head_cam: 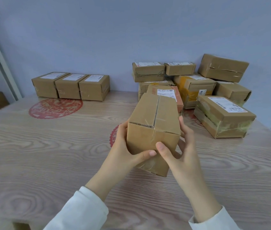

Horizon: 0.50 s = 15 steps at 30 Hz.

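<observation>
left hand [121,151] + right hand [179,151] | fingers gripped taped cardboard box [153,125] | held above desk [48,155] | labelled parcels [198,87] far right

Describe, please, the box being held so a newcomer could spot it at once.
On the wood-grain table, look before the heap of parcels at the right rear. There the left hand and right hand grip a taped cardboard box. It alone is in hand, taped flap seam uppermost, no label showing.

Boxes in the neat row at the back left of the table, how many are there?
3, side by side along the wall: left box, middle box, right box. Any behind them would be hidden.
</observation>
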Motion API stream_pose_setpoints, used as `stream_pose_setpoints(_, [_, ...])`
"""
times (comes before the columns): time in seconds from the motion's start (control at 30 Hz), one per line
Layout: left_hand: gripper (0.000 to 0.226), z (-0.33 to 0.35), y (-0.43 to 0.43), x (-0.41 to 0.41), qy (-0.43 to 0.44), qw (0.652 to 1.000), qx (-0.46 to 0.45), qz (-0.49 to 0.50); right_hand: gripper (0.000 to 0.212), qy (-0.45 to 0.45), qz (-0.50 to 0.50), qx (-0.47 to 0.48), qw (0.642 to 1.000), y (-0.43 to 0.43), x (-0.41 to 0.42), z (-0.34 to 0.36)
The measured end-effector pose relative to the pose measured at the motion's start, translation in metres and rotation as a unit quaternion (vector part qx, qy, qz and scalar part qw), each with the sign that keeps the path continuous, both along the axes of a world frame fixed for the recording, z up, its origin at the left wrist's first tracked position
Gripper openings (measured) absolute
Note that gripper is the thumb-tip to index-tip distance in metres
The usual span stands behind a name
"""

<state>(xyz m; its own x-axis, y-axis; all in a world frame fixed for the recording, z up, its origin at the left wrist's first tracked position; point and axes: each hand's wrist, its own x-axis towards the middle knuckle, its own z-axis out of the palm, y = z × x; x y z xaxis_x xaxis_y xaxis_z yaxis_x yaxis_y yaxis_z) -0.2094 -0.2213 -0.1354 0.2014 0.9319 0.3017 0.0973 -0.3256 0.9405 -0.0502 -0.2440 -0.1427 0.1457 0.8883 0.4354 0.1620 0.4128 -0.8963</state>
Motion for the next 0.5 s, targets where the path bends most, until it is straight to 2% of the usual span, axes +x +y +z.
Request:
stream_pose_setpoints(0.07, [0.084,-0.005,0.002,-0.002,-0.014,1.0,-0.008,0.005,0.087,-0.009,0.005,-0.007,1.0,-0.001,0.002,0.0])
stream_pose_setpoints(0.23, [0.068,-0.009,0.01,-0.015,-0.054,0.998,-0.041,-0.005,0.055,-0.023,-0.006,-0.004,1.0,0.001,0.016,0.005])
stream_pose_setpoints(0.3, [0.065,-0.011,0.013,-0.019,-0.054,0.997,-0.042,-0.023,0.054,-0.001,-0.015,-0.022,1.0,0.007,0.022,0.008])
stream_pose_setpoints(0.4, [0.063,-0.017,0.017,-0.019,-0.054,0.997,-0.038,-0.04,0.079,-0.007,-0.023,-0.065,0.998,0.015,0.029,0.009])
stream_pose_setpoints(0.5, [0.06,-0.022,0.018,-0.02,-0.073,0.995,-0.045,-0.057,0.116,-0.031,-0.028,-0.125,0.991,0.017,0.035,0.012])
